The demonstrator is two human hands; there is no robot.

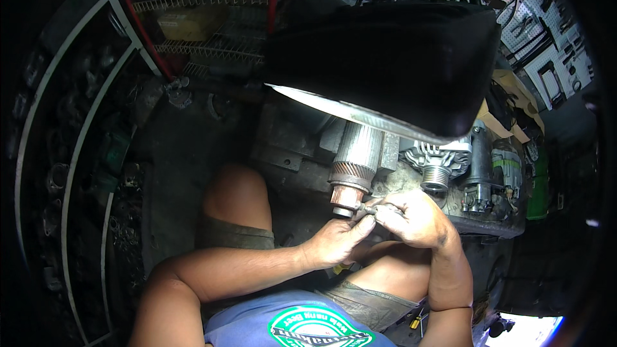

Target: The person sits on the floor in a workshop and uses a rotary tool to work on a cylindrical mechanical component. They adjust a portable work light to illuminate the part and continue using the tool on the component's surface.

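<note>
A motor armature [355, 154] with a copper commutator [347, 196] at its lower end juts toward me from under the lamp, between the blocks of what looks like a vise [387, 152]. Just right of the commutator, my left hand [335, 243] and my right hand [411, 218] meet, thumbs and fingers pinched together. Between the fingertips is a small grey part [368, 209], mostly covered, its exact kind unclear. It lies close beside the commutator; whether they touch I cannot tell.
A large dark lamp shade [385, 67] hangs low over the bench. An alternator [437, 164] and a starter motor [477, 173] stand on the right. Metal shelving [74, 148] with parts lines the left side. A screwdriver [416, 322] lies near my right forearm.
</note>
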